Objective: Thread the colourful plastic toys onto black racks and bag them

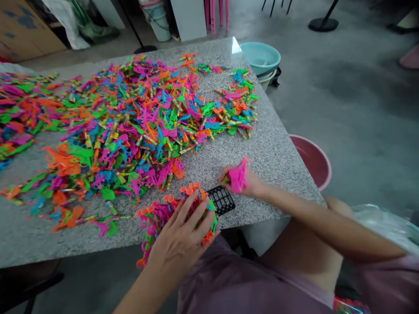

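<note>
My left hand [186, 224] lies with fingers stretched and apart over a dense row of small plastic toys [160, 218] in pink, green and orange. These toys stand close together, some with rings or round orange ends. From under the row's right end shows a black plastic grid rack [223, 200] with vacant cells. Just above the rack's right side, my right hand [250, 183] is closed around a pink plastic toy [238, 176]. A yellowish stick-like end pokes out near its fingers. The toy's exact kind is unclear.
A big loose heap of similar bright toys [147, 113] covers much of the speckled stone table [271, 144]. Beyond the table's right edge are a pink basin [310, 161] and a turquoise basin [262, 56]. A bucket [157, 22] stands behind the table.
</note>
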